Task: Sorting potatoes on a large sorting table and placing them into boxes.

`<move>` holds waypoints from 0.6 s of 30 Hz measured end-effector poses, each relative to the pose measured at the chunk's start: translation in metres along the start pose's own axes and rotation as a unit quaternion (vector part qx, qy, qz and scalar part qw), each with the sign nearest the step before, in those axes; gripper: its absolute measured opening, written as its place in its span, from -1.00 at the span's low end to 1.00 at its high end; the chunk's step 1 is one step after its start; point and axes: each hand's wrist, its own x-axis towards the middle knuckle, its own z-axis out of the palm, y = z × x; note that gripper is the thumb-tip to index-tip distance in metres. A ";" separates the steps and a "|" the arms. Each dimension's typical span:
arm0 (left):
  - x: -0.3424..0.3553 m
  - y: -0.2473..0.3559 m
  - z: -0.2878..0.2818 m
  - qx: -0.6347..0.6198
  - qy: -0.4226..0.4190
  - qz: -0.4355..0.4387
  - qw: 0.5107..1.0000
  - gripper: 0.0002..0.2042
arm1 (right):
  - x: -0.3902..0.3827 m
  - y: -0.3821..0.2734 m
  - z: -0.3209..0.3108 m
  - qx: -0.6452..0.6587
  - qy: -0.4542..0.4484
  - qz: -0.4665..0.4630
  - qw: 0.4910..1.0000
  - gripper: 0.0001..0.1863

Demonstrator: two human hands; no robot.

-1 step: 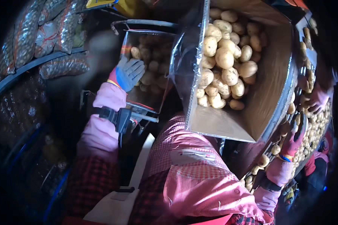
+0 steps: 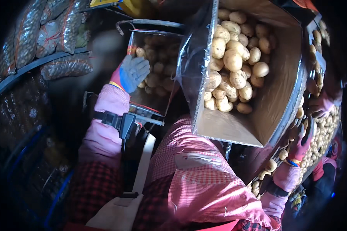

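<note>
My left hand (image 2: 132, 72), in a grey-palmed pink glove, is open, fingers spread, over a plastic-lined container (image 2: 162, 106) holding shaded potatoes (image 2: 158, 67). Right of it, a cardboard box (image 2: 235, 127) lined with plastic is part full of pale potatoes (image 2: 232, 59). My right hand (image 2: 301, 144), gloved in pink and grey, reaches among potatoes on a sorting surface (image 2: 324, 131) at the right, its fingers stretched out; its palm is partly hidden.
Net and plastic sacks (image 2: 27, 42) lie on a metal-edged rack (image 2: 19, 71) at upper left. Another person's gloved hand (image 2: 322, 104) is at the sorting surface above my right hand. A further person (image 2: 324, 173) is at far right. A metal bar (image 2: 152, 24) spans behind the container.
The box and its potatoes sit slightly farther right and lower in the picture. My left hand's fingers have shifted slightly; otherwise little differs.
</note>
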 end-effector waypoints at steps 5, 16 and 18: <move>-0.011 -0.031 0.014 0.500 0.047 0.178 0.846 -0.62 | -0.003 0.005 -0.004 -0.062 -0.009 -0.033 0.998 -0.48; 0.041 0.009 -0.050 0.754 0.354 0.420 0.361 -0.66 | -0.002 -0.019 -0.007 -0.091 -0.016 -0.024 0.995 -0.49; 0.036 -0.009 -0.042 0.794 0.297 0.371 0.378 -0.57 | -0.006 -0.013 -0.009 -0.096 -0.012 0.018 0.995 -0.44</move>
